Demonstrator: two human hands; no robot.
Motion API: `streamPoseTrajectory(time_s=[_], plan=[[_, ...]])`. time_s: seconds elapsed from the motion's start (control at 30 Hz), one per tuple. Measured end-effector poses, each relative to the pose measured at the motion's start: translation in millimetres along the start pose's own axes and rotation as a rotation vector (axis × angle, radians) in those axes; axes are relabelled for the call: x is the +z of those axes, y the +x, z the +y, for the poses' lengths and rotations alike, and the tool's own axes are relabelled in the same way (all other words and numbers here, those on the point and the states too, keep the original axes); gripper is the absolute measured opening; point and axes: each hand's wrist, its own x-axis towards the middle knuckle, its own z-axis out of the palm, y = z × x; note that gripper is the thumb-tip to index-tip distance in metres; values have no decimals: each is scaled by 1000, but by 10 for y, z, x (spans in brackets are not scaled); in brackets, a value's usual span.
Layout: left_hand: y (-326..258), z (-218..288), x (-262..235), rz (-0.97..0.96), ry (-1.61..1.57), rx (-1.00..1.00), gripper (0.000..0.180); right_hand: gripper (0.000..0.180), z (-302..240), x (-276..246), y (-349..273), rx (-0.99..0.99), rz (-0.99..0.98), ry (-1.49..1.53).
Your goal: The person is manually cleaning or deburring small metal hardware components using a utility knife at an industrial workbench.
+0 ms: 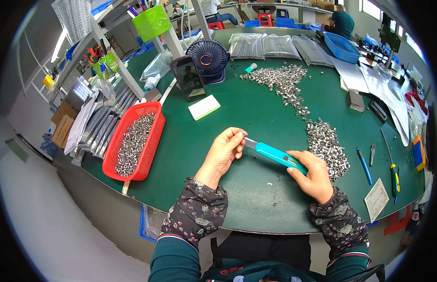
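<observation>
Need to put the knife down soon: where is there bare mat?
Bare green mat lies between the red mesh basket and the left hand, below the white pad. Crowded: the heap of small metal sleeves beside the right hand holding the teal utility knife.

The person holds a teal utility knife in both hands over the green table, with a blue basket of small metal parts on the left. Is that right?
Not quite. In the head view the basket of metal parts is red, not blue. The rest holds: the left hand and right hand hold the teal knife over the green table.
</observation>
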Motion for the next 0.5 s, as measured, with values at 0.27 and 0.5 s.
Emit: streamPoseTrajectory(time_s=[0.27, 0.5], plan=[[-8, -8, 5, 8, 71, -2, 12, 28, 13, -9, -7, 22, -12, -30], [1, -16, 6, 24, 197, 18, 15, 33, -13, -13, -9, -17, 27, -160]])
